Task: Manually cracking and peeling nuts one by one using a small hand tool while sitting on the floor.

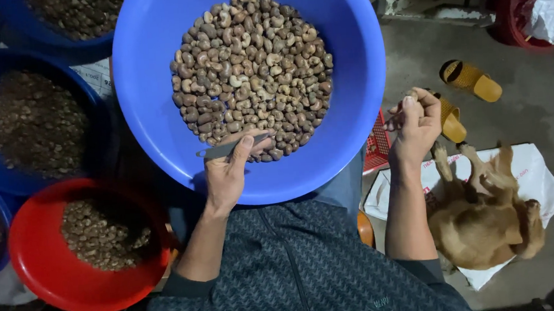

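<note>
Cashews point(252, 73) just beyond left hand point(226, 175).

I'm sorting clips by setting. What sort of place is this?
Probably a home yard used for cashew sorting: blue basin of cashew nuts, bare concrete floor, yellow sandals, a dog.

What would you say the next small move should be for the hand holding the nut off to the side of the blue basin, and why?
Probably bring the right hand back over the big blue basin to meet the left hand. The right fingers pinch one cashew nut out beyond the rim, while the left hand grips the small metal tool over the cashew pile; nut and tool are apart.
</note>
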